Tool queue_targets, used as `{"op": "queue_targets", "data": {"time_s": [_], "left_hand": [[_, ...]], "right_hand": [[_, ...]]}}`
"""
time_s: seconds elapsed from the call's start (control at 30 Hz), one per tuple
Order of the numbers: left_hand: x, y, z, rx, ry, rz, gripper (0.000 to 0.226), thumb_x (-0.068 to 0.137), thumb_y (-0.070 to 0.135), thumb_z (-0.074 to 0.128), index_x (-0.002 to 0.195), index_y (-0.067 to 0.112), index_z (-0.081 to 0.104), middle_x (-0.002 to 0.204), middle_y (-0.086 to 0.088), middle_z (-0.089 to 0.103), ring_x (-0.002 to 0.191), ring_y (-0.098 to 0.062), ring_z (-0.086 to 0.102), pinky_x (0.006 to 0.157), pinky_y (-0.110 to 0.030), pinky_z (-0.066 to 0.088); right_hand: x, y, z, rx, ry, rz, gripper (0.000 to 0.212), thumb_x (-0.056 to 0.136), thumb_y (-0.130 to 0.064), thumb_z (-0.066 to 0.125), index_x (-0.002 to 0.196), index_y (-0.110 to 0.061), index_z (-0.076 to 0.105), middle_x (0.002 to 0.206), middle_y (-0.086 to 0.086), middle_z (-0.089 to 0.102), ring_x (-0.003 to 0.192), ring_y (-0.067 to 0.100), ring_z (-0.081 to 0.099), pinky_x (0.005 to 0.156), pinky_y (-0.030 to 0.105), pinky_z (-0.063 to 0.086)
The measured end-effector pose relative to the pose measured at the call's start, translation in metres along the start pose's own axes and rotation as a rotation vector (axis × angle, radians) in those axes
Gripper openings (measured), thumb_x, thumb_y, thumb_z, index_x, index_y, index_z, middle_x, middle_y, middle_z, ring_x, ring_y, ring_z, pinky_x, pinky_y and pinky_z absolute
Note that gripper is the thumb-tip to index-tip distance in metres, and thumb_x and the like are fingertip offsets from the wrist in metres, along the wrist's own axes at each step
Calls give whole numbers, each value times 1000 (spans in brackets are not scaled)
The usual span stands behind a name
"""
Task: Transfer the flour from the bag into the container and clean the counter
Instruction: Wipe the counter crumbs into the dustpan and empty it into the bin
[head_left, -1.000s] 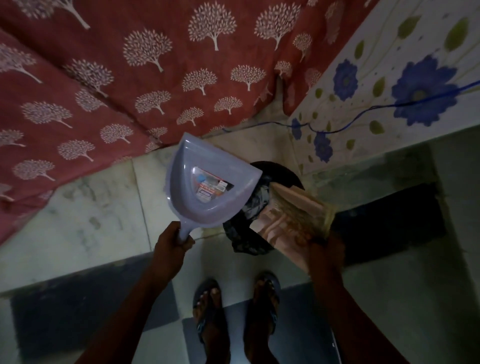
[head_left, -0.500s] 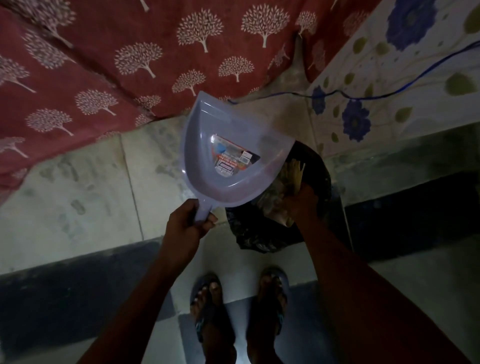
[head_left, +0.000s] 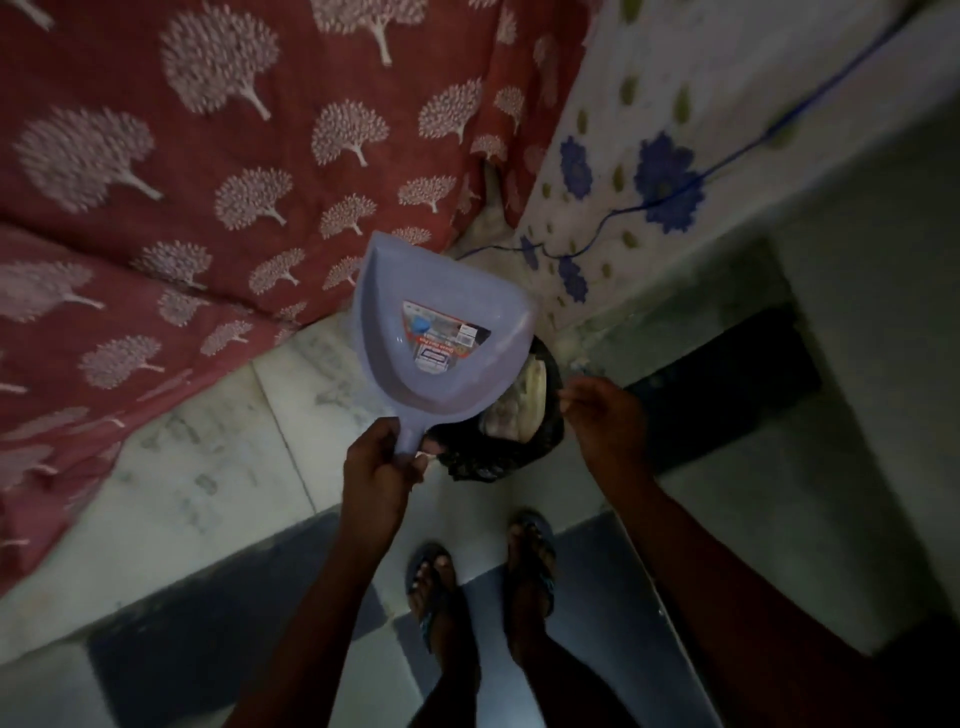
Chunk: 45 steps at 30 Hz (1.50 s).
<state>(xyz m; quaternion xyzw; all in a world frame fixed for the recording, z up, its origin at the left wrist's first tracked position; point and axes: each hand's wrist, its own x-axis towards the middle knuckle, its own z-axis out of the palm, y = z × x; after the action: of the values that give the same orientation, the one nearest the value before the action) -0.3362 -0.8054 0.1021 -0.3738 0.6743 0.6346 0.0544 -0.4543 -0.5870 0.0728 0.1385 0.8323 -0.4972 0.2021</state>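
My left hand (head_left: 376, 470) grips the short handle of a pale lilac dustpan (head_left: 441, 338) with a printed label inside, held out over the floor. Just right of it stands a bin lined with a black bag (head_left: 498, 457). The crumpled brown flour bag (head_left: 522, 405) lies inside the bin. My right hand (head_left: 605, 418) hovers above the bin's right rim with its fingers relaxed and nothing in them.
A red curtain with white tree prints (head_left: 208, 182) hangs at left and back. A white cloth with blue flowers (head_left: 649, 171) and a blue cord hangs at right. My two feet in sandals (head_left: 483, 582) stand on the pale tiled floor (head_left: 218, 467).
My right hand pushed the brown flour bag down into the bin and let it go, then drew back to the right. The dustpan stays in my left hand.
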Motion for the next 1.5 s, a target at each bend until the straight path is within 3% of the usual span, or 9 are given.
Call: {"op": "queue_targets", "data": {"time_s": [0.23,0.37,0.57,0.67,0.8,0.97,1.17,1.27,1.5], "left_hand": [[-114,97,-16,37,-91,84,4,78,1,61,74,2,59,61,-16,55,53,-14,47,49,-26,37],[-189,144,-29,171,-119,144,26,91,12,67,67,16,57,58,-3,61,50,-11,51,52,-27,41],[-272,184,-32,306,-150,211,35,95,34,67,66,15,62,59,0,64,54,-10,58,59,-23,45],[-288,204,-23,363,-164,259,38,93,38,67,64,15,62,62,-3,67,58,-9,62,59,-21,45],[-286,221,-6,408,-184,265,50,86,55,67,70,8,62,65,-13,65,63,-22,66,58,-30,48],[-273,233,21,467,-172,290,65,76,79,56,69,14,61,61,-10,63,57,-21,63,56,-34,49],[-253,242,53,533,-161,249,57,76,81,55,77,25,69,64,4,69,61,-12,66,59,-33,51],[-246,246,67,541,-143,218,52,75,77,59,77,26,68,64,5,69,62,-11,65,61,-35,52],[-240,268,91,526,-151,198,25,81,64,68,69,43,62,56,11,63,53,-8,57,57,-31,45]], "right_hand": [[-124,-105,-82,186,113,-1,22,81,-13,68,91,-31,75,96,1,76,92,20,72,87,48,59],[-214,-158,-137,292,169,-15,19,79,-23,70,89,-38,74,94,-1,76,92,21,72,86,50,59],[-303,-193,-212,379,250,-129,25,89,3,63,96,-20,70,87,7,75,77,16,71,67,28,54],[-322,-199,-257,364,310,-244,27,90,0,65,95,-26,70,85,6,75,75,21,71,69,33,57],[-310,-200,-305,298,406,-295,18,90,0,65,94,-17,72,82,6,74,74,24,72,71,41,59],[-262,-214,-347,103,483,-345,19,84,1,64,99,-10,70,84,-2,69,76,4,64,70,32,54],[-164,-236,-369,-483,496,-485,59,78,-46,65,132,-24,57,138,12,48,126,37,45,100,55,45],[-126,-248,-369,-801,437,-449,67,79,-57,61,141,-37,45,150,11,34,134,38,34,98,57,39],[-84,-258,-395,-873,448,-612,47,82,-14,50,129,-17,57,115,18,56,96,39,50,77,50,51]]}}
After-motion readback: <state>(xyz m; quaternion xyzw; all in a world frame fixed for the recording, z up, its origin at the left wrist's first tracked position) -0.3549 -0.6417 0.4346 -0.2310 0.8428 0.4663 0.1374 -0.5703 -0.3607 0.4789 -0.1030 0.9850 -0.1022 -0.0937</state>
